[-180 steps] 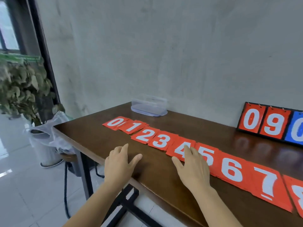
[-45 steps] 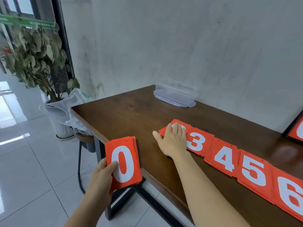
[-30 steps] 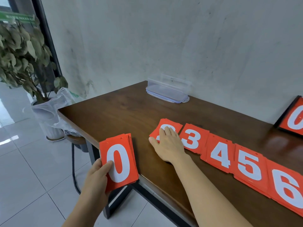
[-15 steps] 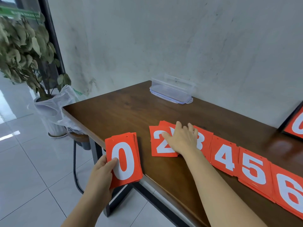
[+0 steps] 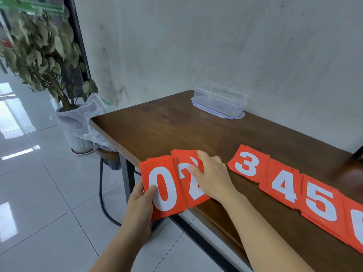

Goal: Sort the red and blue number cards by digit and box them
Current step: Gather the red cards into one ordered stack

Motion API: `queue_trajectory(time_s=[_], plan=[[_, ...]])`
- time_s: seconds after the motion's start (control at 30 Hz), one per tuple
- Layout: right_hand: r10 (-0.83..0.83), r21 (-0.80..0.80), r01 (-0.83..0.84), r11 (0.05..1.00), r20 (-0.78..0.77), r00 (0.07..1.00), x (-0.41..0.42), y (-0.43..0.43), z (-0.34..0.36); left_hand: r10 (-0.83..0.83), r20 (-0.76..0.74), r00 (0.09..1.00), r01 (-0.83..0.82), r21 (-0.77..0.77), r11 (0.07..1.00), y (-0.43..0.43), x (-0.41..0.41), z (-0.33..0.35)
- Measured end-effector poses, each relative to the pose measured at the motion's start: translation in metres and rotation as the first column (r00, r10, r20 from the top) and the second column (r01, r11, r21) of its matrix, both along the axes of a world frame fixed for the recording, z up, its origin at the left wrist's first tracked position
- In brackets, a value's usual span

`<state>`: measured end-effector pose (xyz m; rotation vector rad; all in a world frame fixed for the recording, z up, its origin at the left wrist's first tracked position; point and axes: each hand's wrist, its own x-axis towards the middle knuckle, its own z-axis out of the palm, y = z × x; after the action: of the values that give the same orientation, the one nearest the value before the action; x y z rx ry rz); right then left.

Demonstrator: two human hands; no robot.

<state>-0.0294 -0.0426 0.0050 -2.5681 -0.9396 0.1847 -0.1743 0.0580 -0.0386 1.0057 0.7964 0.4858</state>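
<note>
My left hand (image 5: 141, 199) holds a stack of red cards with a white 0 on top (image 5: 163, 188), just off the front edge of the brown table (image 5: 169, 126). My right hand (image 5: 213, 176) lies flat on the red 2 pile (image 5: 189, 179), which overhangs the table's edge and touches the 0 stack. Farther right the red 3 (image 5: 247, 165), 4 (image 5: 282, 186) and 5 (image 5: 320, 203) piles lie in a row on the table. A clear plastic box (image 5: 220, 101) stands at the back by the wall.
A grey wall runs behind the table. A potted plant (image 5: 39, 48) in a white pot wrapped in plastic stands on the tiled floor to the left. A round stool (image 5: 107, 154) sits under the table's left corner. A black frame edge shows at far right.
My right hand has slid the 2 pile leftward and toward the table's front edge, up against the 0 stack in my left hand. A gap has opened between the 2 and 3 piles.
</note>
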Motion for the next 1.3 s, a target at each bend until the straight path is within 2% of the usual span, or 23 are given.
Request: queue_trajectory(time_s=[0.17, 0.33, 0.47, 0.53, 0.6, 0.67, 0.73, 1.0, 1.2, 1.3], plan=[[0.080, 0.094, -0.075, 0.993, -0.050, 0.996, -0.036, -0.012, 0.002, -0.027, 0.018, 0.999, 0.027, 0.020, 0.999, -0.016, -0.005, 0.001], [0.175, 0.139, -0.180, 0.974, 0.048, 0.983, -0.077, -0.026, -0.011, -0.038, 0.057, 0.998, 0.038, 0.000, 0.999, -0.035, -0.007, 0.003], [0.138, 0.187, -0.131, 0.973, -0.020, 0.990, -0.063, -0.039, -0.006, -0.032, 0.055, 0.998, 0.033, -0.024, 0.999, -0.040, -0.006, 0.007], [0.012, 0.121, -0.022, 0.992, 0.086, 0.996, -0.027, -0.047, 0.001, -0.036, 0.052, 0.998, 0.038, -0.042, 0.998, -0.038, -0.004, 0.011], [-0.122, -0.028, 0.130, 0.991, 0.207, 0.971, 0.018, -0.054, 0.007, -0.040, 0.071, 0.997, 0.043, -0.044, 0.998, -0.036, -0.002, 0.014], [-0.204, -0.165, 0.250, 0.954, 0.254, 0.946, 0.056, -0.061, 0.008, -0.042, 0.090, 0.995, 0.045, -0.036, 0.998, -0.036, -0.001, 0.018], [-0.232, -0.235, 0.295, 0.926, 0.260, 0.937, 0.086, -0.066, 0.002, -0.045, 0.084, 0.995, 0.047, -0.028, 0.998, -0.036, 0.000, 0.020], [-0.251, -0.384, 0.325, 0.864, 0.231, 0.940, 0.128, -0.073, -0.005, -0.030, 0.055, 0.998, 0.031, -0.009, 0.999, -0.033, 0.011, 0.020], [-0.128, -0.383, 0.228, 0.895, 0.270, 0.954, 0.100, -0.057, -0.004, -0.019, 0.065, 0.998, 0.020, -0.018, 1.000, -0.034, 0.013, 0.018], [-0.089, -0.338, 0.170, 0.926, 0.241, 0.967, 0.076, -0.052, -0.008, -0.010, 0.061, 0.998, 0.011, -0.020, 1.000, -0.034, 0.011, 0.015]])
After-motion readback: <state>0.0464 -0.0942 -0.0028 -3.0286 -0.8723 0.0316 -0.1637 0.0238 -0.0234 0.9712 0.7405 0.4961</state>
